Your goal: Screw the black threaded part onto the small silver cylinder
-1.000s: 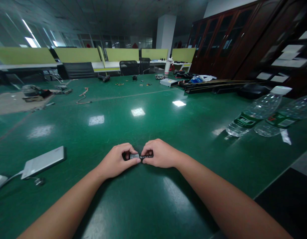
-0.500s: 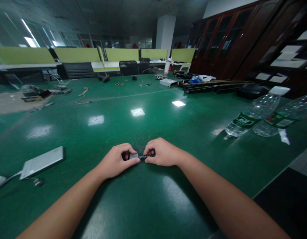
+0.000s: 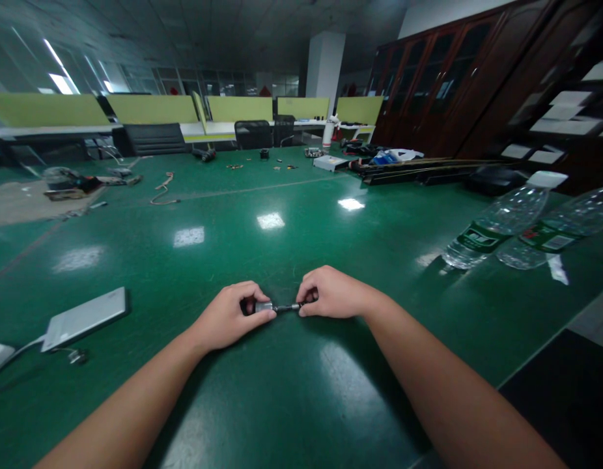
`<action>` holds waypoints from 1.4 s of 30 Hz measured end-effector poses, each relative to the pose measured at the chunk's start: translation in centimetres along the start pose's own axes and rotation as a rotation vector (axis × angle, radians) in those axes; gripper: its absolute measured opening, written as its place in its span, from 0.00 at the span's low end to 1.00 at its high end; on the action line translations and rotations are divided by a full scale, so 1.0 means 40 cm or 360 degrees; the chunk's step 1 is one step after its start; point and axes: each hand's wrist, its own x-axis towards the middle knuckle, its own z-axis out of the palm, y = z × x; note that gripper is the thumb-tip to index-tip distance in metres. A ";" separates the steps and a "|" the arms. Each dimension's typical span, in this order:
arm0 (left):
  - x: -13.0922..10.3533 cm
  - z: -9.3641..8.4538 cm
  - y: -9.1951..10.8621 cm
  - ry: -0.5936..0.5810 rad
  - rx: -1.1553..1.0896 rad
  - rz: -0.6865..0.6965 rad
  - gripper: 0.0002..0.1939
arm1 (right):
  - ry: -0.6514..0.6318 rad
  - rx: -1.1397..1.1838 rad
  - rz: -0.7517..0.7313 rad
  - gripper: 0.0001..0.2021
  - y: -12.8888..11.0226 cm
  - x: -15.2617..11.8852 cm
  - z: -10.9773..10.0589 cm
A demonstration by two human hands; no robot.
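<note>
My left hand is closed, thumb and fingers pinching a small silver cylinder just above the green table. To its right, my right hand is also closed, its fingertips around one end of a thin dark rod with a silver collar. The rod runs level between the hands, and its left tip meets the cylinder's right end. Whether the tip sits inside the cylinder or only touches it, I cannot tell. Fingers hide the rod's right end and part of the cylinder.
Left on the green table lies a flat silver-grey device with a white cable and a small metal part. Two water bottles stand at right. Farther back are a cord, a grey box and long dark strips.
My right hand has shifted a little right and slightly up, away from my left hand. More of the rod and its silver collar now show between them. My left hand stays nearly still.
</note>
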 end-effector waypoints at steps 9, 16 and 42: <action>-0.002 -0.002 0.000 0.0005 0.0010 -0.0004 0.14 | -0.0026 0.0022 0.0071 0.08 0.002 -0.005 -0.014; 0.001 0.000 0.002 0.0003 0.0001 -0.0007 0.14 | -0.0002 0.0020 0.0027 0.08 0.004 -0.003 -0.003; 0.006 0.002 0.014 -0.0043 0.0076 -0.0045 0.13 | 0.0145 0.0144 -0.0207 0.12 -0.013 0.022 0.049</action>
